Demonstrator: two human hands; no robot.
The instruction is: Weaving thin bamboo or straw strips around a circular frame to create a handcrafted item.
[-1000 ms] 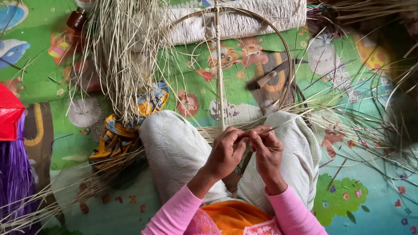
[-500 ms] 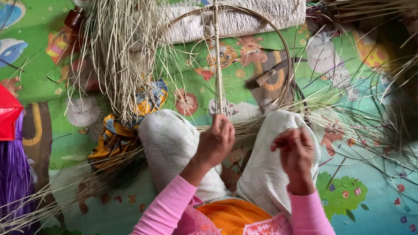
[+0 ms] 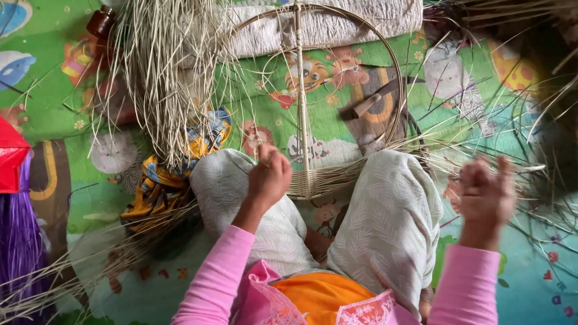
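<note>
Since a second ago: hands split apart. They were together at the weave between the knees; now the right hand (image 3: 485,197) has swung well out past the right knee, pulling away to the side, and the left hand (image 3: 268,176) has lifted slightly, staying at the frame.

Left hand: fist-like, fingers curled in, knuckles toward the camera, forearm in a pink sleeve running up from the lower left. It sits just beside the woven band (image 3: 328,180), on its left end, near the foot of the central rib (image 3: 301,85). Looks pinched shut on a thin reed strand; the strand itself is too fine to confirm.

Right hand: blurred by motion, raised, fingers loosely bent and partly spread, wrist cocked back. Well apart from the weave. Can't tell if a strand is in it; loose reeds (image 3: 545,166) fan out all around and just beyond it.

Basket frame (image 3: 395,75): round hoop with one upright rib, lying on the play mat (image 3: 56,100) directly ahead of the left hand, its near edge resting between the knees. The woven band crosses its near end.

Beyond the left hand, to its left: a hanging bundle of dry reeds (image 3: 164,77) over a patterned cloth (image 3: 165,179). Inside the hoop, up and right of the left hand: a knife (image 3: 367,105) on the mat. A rolled towel (image 3: 335,20) lies past the hoop's far rim.
</note>
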